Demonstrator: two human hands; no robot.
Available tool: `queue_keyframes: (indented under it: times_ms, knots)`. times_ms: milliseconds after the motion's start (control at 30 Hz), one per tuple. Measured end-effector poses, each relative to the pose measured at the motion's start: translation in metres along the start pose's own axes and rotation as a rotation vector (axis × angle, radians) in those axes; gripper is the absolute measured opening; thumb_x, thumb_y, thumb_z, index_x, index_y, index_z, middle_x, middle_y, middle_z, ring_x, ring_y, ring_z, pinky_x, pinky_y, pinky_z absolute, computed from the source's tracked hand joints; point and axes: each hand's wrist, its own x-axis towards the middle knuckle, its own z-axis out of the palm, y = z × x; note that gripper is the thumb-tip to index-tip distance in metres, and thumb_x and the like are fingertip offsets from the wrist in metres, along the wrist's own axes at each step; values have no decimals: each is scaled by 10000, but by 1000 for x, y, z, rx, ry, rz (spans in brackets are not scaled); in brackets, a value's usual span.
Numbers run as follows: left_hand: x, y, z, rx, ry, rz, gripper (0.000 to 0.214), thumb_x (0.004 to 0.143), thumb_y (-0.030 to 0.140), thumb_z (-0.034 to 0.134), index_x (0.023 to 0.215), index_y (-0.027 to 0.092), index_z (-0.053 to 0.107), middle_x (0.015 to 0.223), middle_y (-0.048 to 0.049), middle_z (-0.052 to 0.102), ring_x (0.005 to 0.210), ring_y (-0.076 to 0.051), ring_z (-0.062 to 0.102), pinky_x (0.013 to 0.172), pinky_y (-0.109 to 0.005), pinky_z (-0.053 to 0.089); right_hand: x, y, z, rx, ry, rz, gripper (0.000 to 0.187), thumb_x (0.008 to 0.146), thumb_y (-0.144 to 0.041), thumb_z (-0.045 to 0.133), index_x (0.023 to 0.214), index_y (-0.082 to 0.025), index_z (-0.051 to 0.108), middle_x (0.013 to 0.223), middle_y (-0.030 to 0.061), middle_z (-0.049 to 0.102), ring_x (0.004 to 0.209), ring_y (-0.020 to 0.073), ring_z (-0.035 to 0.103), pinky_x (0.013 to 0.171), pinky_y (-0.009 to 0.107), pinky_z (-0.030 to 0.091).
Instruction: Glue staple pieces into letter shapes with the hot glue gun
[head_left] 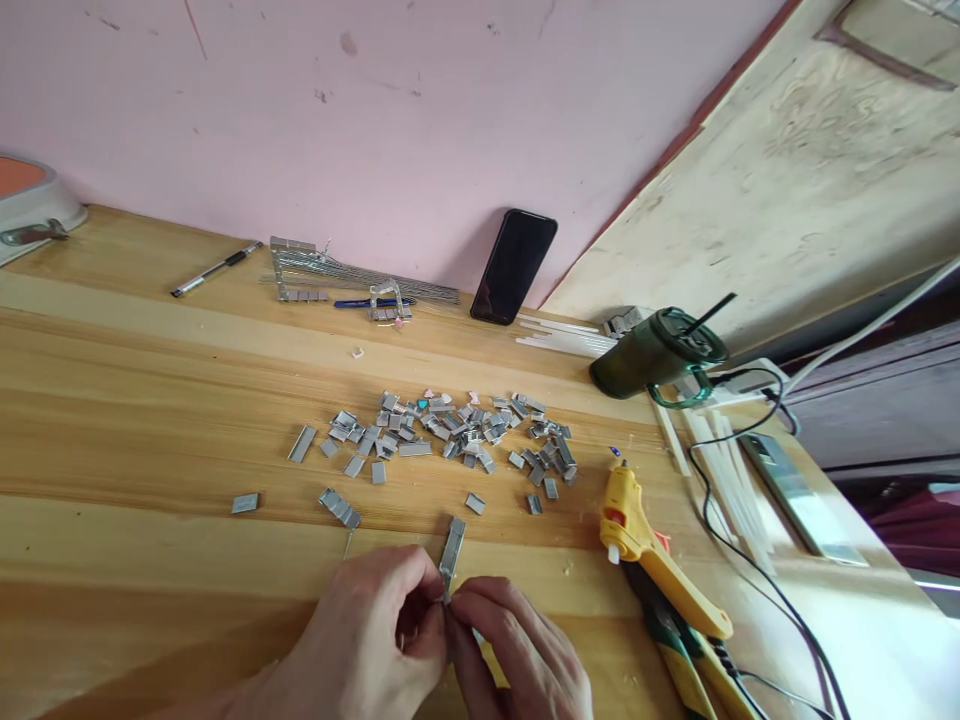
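My left hand (375, 620) and my right hand (517, 640) meet at the near middle of the table, fingertips closed together in a pinch. Between them they grip the lower end of a narrow grey metal strip (452, 545), which points away from me. The fingers cover that end. Just beyond the hands lie a short joined row of metal clips (340, 507) and a single small metal piece (475, 503). Farther off spreads a loose pile of grey metal pieces (469, 430), with a longer piece (302, 443) at its left.
To the right rest a yellow glue gun (626, 515), wire-like black cable (720, 520), white sticks (724, 480) and a green mug (652, 350). A phone (514, 265) leans on the wall. Thin metal rods (375, 275) and a pen (217, 270) lie at the back.
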Motion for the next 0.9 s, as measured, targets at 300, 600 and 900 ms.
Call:
queue_keyframes:
  times_ms: [300,600,900]
  knots:
    - [-2,0,1,-101,45,-25,154,727,156,455,603,233,507,512,69,521,464,-102,504,453,-178,395,1,-2,1,35,22,27,202,835,-2,549,941,-166,600,772,55,672,647,133,644,602,200,538]
    - [-4,-7,5,-227,116,71,134,776,205,537,685,257,620,583,69,632,505,-100,585,521,-170,450,1,1,-4,381,12,389,108,828,-119,623,784,-217,629,684,-28,642,569,95,608,547,158,488]
    - [-5,-12,9,-179,97,84,144,764,163,521,684,254,600,574,59,644,493,-109,606,492,-173,465,-1,-4,3,271,85,298,153,821,-74,614,848,-223,638,731,-13,657,600,95,615,588,165,484]
